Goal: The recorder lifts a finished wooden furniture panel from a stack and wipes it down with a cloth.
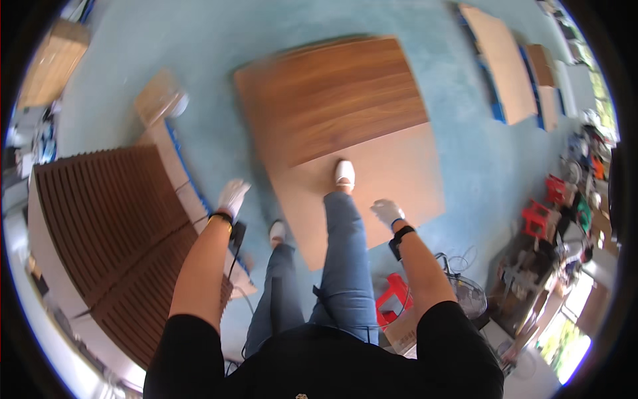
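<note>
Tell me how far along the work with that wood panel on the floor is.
Done: the wood panel lies on the brown sheet on the floor. In hand: nothing; the gloved left hand and right hand hang empty, one foot on the sheet. What is left cannot be told.

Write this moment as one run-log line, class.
left hand: gloved, empty, above slatted panel | right hand: gloved, empty, over wooden board | right foot: on board | surface: floor
</note>
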Demonstrator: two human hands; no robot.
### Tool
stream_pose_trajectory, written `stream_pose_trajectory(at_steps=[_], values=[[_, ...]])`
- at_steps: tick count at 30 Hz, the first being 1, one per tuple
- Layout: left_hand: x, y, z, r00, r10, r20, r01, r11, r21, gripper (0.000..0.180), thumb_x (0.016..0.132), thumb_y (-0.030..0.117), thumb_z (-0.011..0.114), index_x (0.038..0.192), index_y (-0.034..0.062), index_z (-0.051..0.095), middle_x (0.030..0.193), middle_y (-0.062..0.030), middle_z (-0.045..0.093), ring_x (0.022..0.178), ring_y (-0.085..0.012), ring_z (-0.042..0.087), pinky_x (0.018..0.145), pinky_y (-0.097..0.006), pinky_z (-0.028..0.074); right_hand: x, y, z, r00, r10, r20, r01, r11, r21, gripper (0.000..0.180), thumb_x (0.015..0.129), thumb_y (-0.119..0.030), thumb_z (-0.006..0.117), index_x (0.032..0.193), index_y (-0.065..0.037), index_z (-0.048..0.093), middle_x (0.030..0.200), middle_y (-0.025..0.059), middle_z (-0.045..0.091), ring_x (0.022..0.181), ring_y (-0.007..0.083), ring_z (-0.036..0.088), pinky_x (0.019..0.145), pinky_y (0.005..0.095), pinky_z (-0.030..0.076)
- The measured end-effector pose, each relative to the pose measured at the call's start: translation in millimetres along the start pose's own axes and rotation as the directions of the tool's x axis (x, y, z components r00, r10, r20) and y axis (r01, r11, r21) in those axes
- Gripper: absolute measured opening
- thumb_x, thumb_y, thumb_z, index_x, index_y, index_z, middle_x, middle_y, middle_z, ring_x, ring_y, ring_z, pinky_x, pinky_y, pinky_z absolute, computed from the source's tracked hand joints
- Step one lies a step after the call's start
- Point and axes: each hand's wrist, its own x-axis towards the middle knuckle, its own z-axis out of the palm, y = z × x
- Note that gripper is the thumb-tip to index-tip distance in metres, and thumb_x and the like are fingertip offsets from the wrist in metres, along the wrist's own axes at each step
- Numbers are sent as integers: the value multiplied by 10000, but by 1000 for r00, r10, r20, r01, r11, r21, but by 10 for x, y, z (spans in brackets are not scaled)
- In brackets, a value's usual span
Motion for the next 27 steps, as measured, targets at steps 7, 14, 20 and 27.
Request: stream_pose_trajectory(at_steps=[7,14,20,27], values=[[1314,745,295,553,-589,590,803,186,-567,624,833,329,646,1360,70,437,1278,-85,498,1146,-222,501,947,-380,443,1075,82,-280,992,77,99,-84,994,74,442,875,-410,542,1220,-143,611,1269,78,594,1164,285,557,975,396,448],[1865,166,1025,649,-605,461,752,418,-510,631,860,420,577,1321,1,476,1381,-207,471,1253,-354,461,1004,-413,396,1944,-208,-397,997,20,73,-33,983,180,567,801,-394,631,1264,-71,573,1239,165,613,1095,295,608,945,384,467],[2454,270,1341,598,-617,511,799,415,-435,664,874,412,588,1339,-32,425,1426,-212,397,1321,-339,378,1062,-408,349,2579,405,-536,980,141,-139,-115,977,180,598,841,-296,628,1363,-57,461,1172,130,641,955,227,646,822,318,516],[2592,3,1685,645,-619,448,762,475,-440,377,963,231,462,1303,77,510,1057,-179,649,1021,-348,603,919,-376,470,3066,359,-788,878,449,166,-252,138,958,686,812,-251,735,1389,-88,403,1293,134,518,1048,295,585,791,358,546]])
